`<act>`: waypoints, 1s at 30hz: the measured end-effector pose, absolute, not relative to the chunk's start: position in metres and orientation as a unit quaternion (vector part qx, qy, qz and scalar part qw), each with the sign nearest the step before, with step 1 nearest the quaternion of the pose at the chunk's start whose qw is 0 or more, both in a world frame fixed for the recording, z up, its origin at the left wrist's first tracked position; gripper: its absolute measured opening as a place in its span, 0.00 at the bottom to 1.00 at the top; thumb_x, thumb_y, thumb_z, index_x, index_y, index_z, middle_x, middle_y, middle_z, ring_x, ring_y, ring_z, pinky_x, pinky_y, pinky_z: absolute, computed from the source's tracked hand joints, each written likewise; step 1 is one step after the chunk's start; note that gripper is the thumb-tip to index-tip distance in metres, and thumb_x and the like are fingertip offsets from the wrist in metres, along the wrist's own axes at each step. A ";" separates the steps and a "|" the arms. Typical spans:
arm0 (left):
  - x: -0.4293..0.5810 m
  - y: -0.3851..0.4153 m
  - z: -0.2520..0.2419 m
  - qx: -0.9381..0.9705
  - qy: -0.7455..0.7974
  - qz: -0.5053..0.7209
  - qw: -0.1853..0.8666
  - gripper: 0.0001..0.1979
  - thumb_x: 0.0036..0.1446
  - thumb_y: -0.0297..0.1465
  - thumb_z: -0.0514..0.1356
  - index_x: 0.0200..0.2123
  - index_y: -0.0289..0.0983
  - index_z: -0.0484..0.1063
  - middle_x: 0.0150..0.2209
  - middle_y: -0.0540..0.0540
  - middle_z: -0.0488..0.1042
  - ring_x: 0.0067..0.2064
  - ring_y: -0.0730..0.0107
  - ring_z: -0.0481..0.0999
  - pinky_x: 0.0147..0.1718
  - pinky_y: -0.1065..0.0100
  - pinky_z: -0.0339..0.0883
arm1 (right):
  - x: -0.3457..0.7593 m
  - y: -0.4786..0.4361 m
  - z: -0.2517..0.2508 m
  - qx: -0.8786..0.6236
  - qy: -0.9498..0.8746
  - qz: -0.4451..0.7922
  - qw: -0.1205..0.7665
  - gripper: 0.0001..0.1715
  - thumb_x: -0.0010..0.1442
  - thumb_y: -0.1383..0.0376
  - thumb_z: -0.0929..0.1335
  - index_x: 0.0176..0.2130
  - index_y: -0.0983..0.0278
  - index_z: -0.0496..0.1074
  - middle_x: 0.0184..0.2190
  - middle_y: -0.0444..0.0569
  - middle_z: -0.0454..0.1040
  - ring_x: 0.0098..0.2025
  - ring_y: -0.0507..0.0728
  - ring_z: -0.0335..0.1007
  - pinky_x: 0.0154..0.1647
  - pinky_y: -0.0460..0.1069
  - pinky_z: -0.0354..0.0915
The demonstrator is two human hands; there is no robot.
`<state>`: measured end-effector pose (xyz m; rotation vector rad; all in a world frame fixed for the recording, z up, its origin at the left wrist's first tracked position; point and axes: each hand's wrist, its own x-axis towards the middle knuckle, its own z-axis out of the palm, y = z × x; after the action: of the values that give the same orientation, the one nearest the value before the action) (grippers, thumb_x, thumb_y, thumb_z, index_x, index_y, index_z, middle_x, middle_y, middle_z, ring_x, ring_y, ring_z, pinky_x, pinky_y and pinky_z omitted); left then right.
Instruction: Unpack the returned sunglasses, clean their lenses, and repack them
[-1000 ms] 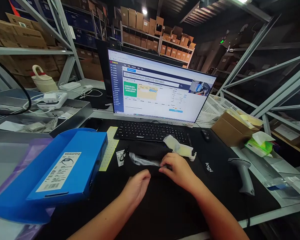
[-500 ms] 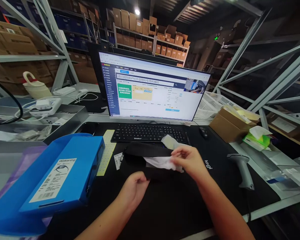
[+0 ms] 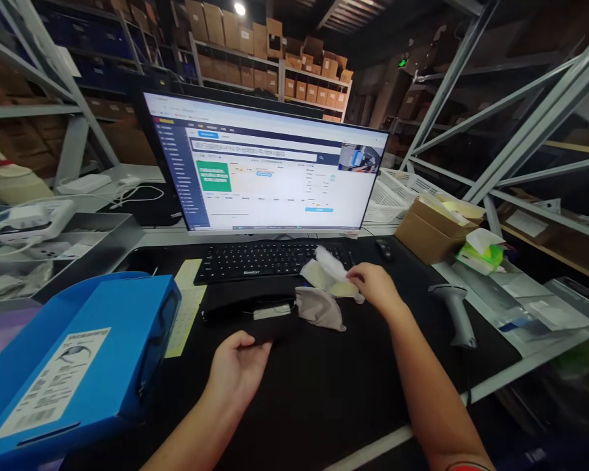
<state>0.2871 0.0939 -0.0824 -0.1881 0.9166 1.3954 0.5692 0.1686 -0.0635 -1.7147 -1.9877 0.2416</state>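
Hands were both low over the black desk mat (image 3: 324, 405), and neither one was clearly lifting anything. The left hand (image 3: 238, 369) lay open with the fingers a little curved, and their tips were at the lower edge of a flat black fabric pouch (image 3: 245, 301), so it held nothing. The right hand (image 3: 375, 288) was reaching at a pale yellow wrapping sheet (image 3: 326, 278), and the fingers (image 3: 352, 278) touched it or were just beside it, but I could not tell if they were pinching it. A white piece at the top of this sheet was blurred.

A crumpled grey cloth (image 3: 319, 309) lay on the mat just beside the pouch, on its right side, and a small white strip showed on the pouch front. On the left was a blue box (image 3: 78, 366) with a white label, and a perforated yellow label sheet (image 3: 186, 307) lay between this box and the pouch. A grey barcode scanner (image 3: 454, 314) rested on the right of the mat.

Behind the pouch stood a black keyboard (image 3: 275, 261), with a black mouse (image 3: 383, 249) to its right. Farther on the counter (image 3: 500, 369) were a computer monitor (image 3: 265, 163) showing a web form, a metal tray (image 3: 88, 242) on the left and an open cardboard box (image 3: 429, 232) on the right. Far behind, metal shelves (image 3: 269, 72) carried many brown cartons.
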 end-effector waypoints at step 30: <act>0.286 0.056 -0.092 0.117 0.504 0.536 0.666 0.05 0.54 0.26 0.58 0.36 0.36 0.70 0.36 0.40 0.75 0.39 0.60 0.79 0.39 0.61 0.74 | 0.525 0.136 -0.032 -0.489 -0.638 0.361 0.473 0.17 0.49 0.71 0.66 0.40 0.62 0.74 0.38 0.47 0.79 0.42 0.58 0.75 0.44 0.51 0.68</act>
<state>0.2857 0.0556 -0.0918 0.2630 1.1385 1.2108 0.5249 0.1365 -0.0316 -1.1962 -1.5599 0.8837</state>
